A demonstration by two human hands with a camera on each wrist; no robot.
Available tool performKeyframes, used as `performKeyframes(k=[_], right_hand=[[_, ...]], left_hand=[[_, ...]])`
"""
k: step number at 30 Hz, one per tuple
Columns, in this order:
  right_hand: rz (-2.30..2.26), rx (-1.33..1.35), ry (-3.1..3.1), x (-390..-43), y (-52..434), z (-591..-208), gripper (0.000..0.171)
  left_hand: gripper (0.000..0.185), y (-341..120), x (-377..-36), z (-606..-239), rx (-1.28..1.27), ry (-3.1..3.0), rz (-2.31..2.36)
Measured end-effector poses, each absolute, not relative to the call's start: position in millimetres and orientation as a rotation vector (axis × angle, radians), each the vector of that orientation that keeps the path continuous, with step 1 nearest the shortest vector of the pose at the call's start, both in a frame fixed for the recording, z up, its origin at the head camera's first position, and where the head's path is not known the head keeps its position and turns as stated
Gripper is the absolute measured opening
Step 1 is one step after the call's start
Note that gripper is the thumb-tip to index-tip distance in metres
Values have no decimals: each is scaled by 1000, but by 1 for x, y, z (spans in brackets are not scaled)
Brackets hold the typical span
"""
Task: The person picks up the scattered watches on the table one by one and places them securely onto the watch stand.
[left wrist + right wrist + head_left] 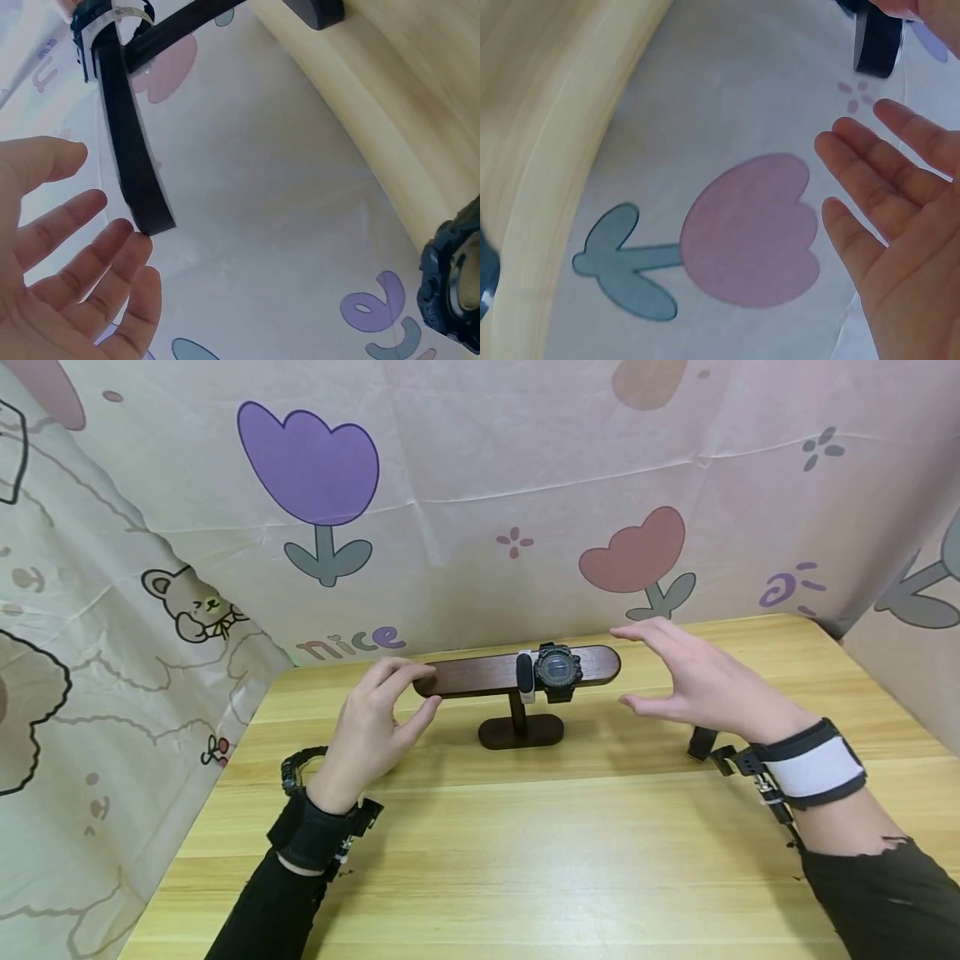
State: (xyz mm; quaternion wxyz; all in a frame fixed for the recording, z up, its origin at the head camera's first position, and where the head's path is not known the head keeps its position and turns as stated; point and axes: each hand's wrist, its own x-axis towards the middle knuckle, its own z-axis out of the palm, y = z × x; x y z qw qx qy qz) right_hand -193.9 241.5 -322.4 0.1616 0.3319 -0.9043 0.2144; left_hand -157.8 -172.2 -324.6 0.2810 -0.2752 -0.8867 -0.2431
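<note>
A dark wooden watch stand [480,673] with a rounded bar on an oval foot stands near the table's back edge. Right of its middle, a black digital watch [558,668] is strapped round the bar, beside a slim band [526,675] in black and white. At the bar's left end is my left hand [367,727], fingertips right at the tip and thumb apart below. My right hand [690,681] hovers off the right end, fingers extended and thumb spread, holding nothing. Behind my left wrist lies another black watch [292,770].
The light wooden table [525,852] ends at a printed cloth [465,460] hanging close behind the stand. More cloth hangs at the left and right sides. A black object [702,742] shows beside my right wrist.
</note>
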Motion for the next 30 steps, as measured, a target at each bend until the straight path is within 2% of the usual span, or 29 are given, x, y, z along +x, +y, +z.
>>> performKeyframes(k=[10, 23, 30], right_hand=[[613, 847, -2660, -192, 274, -329, 68], [516, 743, -2741, -191, 322, -356, 49], [487, 715, -2802, -190, 335, -365, 45]], left_hand=[[34, -161, -147, -319, -836, -2356, -643], [34, -140, -131, -318, -1092, -2295, -532], [34, -130, -124, -321, -1201, -2277, -475]])
